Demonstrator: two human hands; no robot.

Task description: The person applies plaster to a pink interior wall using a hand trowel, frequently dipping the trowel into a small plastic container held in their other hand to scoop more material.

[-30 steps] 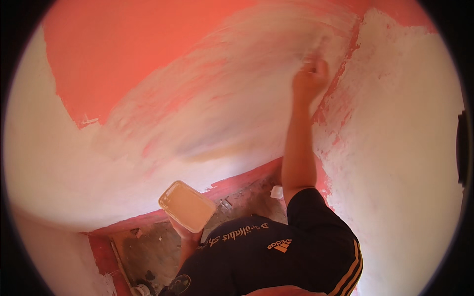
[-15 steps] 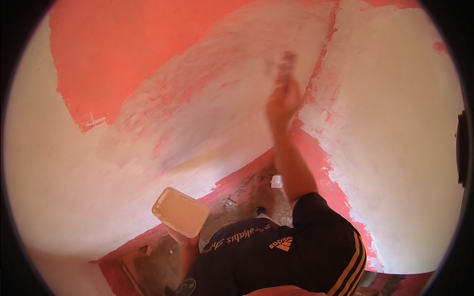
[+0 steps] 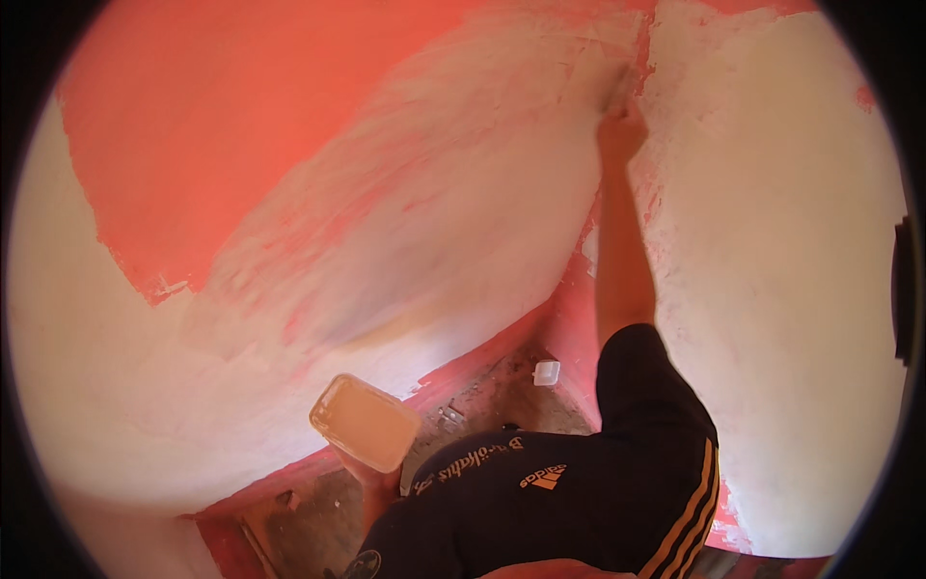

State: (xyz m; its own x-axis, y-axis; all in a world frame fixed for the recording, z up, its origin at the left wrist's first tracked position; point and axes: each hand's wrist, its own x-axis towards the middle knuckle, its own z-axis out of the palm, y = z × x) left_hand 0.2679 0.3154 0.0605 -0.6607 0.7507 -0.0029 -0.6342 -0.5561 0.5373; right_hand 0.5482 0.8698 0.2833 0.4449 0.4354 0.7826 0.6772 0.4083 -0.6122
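My right hand (image 3: 622, 135) is raised high on the arm's full reach, closed round a small dark hand tool (image 3: 622, 89) smeared by motion, so its exact kind does not show. The tool is at the wall just left of the inner corner, where pale coating (image 3: 463, 183) lies streaked over red paint. Low on the left, my left hand (image 3: 374, 476) supports a rectangular plastic tub (image 3: 365, 423) from beneath. A smooth beige paste fills its open top. Most of the left fingers are hidden under the tub.
Bare red paint (image 3: 241, 106) covers the upper left wall. The right wall (image 3: 781, 270) is mostly pale, with red along the corner. On the dirty floor (image 3: 318, 526) stand a small white container (image 3: 546, 372) and some debris (image 3: 449, 415).
My right hand has moved up and to the right, carrying the tool toward the corner. The tub stays in my left hand, slightly lower and further right in view.
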